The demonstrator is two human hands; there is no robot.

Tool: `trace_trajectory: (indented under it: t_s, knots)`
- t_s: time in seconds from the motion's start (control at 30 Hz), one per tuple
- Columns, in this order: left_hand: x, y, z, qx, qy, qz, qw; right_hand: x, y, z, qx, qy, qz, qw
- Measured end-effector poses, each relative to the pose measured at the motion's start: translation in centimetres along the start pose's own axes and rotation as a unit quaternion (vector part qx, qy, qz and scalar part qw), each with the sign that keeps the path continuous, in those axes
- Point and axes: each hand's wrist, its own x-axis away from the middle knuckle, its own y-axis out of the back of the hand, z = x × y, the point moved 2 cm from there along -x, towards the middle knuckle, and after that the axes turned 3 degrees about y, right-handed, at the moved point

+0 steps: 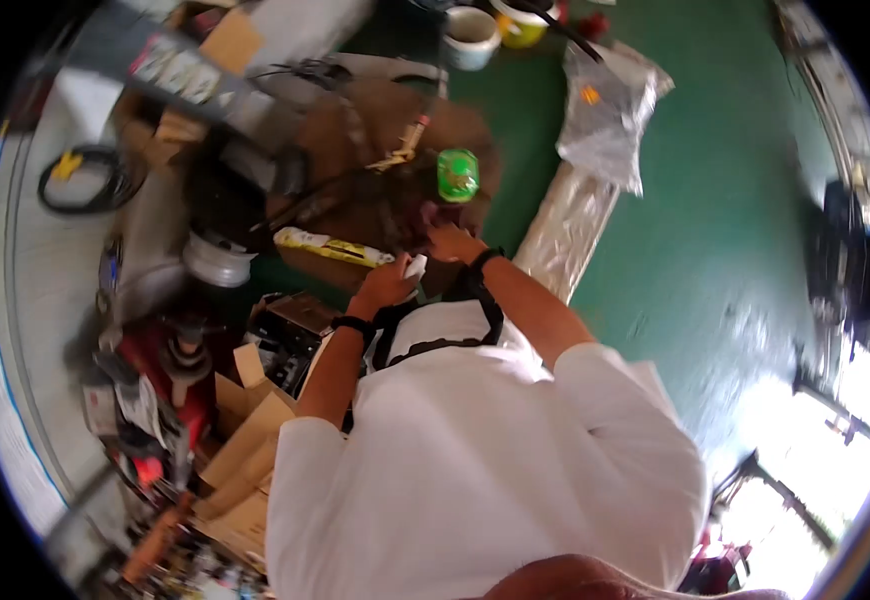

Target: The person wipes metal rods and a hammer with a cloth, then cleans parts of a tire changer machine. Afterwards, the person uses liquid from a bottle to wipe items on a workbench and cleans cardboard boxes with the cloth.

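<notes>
While a small white piece (415, 268) is pinched by the left hand (385, 285), the right hand (452, 243) is placed just beside it, at a blurred dark reddish thing (429, 217); whether that is gripped cannot be told. The hands are held near each other but apart. A green container (458, 176) is seen just beyond the right hand, and a yellow-and-white packet (333, 246) is laid beside the left hand, on a brown surface (320, 130).
</notes>
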Motion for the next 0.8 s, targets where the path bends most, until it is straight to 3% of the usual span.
trace_trajectory:
  t_s: [0.03,0.07,0.1,0.13,0.23,0.33,0.37,0.4,0.43,0.5,0.6,0.73,0.8]
  knots:
    - [0.6,-0.3,2.3,-0.089,-0.117,-0.032,0.989,-2.0,-3.7,-3.0,0.052,0.053,-0.014,0.997]
    - [1.6,2.5,0.2,0.033,0.033,-0.052,0.998,-4.0,-7.5,-6.2,0.106,0.105,-0.033,0.988]
    - [1.8,3.3,0.9,0.031,0.156,0.067,0.985,-3.2,-6.2,-4.0,0.11,0.037,-0.036,0.993]
    - [2.5,4.7,0.3,0.049,0.171,0.081,0.981,-2.4,-4.7,-1.7,0.115,-0.03,-0.038,0.992]
    - [4.6,6.5,1.4,0.047,0.134,0.014,0.99,-3.4,-5.6,-1.9,0.238,-0.032,-0.046,0.97]
    - [6.6,8.7,2.0,0.005,0.156,0.056,0.986,-4.6,-7.5,-2.6,0.147,-0.05,-0.17,0.973]
    - [7.3,9.3,2.1,-0.004,0.148,0.054,0.987,-3.2,-6.7,-1.0,0.06,-0.039,-0.234,0.97]
    - [8.0,9.6,2.3,0.021,0.148,0.061,0.987,-2.0,-6.5,0.1,-0.028,-0.027,-0.294,0.955]
    - [8.2,9.9,2.5,0.048,0.148,0.068,0.985,-1.3,-6.5,0.6,-0.026,-0.03,-0.302,0.953]
    - [8.2,9.9,3.5,0.057,0.142,0.079,0.985,0.4,-7.4,0.7,-0.045,-0.113,-0.192,0.974]
    - [8.3,8.2,4.5,0.073,0.157,0.086,0.981,2.7,-10.3,-0.7,-0.008,-0.129,-0.218,0.967]
    - [7.2,6.5,4.1,0.118,0.151,0.094,0.977,5.9,-10.4,-0.1,-0.017,-0.172,-0.18,0.968]
    - [7.0,5.3,3.5,0.092,0.124,0.035,0.987,6.1,-9.4,1.3,0.006,-0.156,-0.183,0.971]
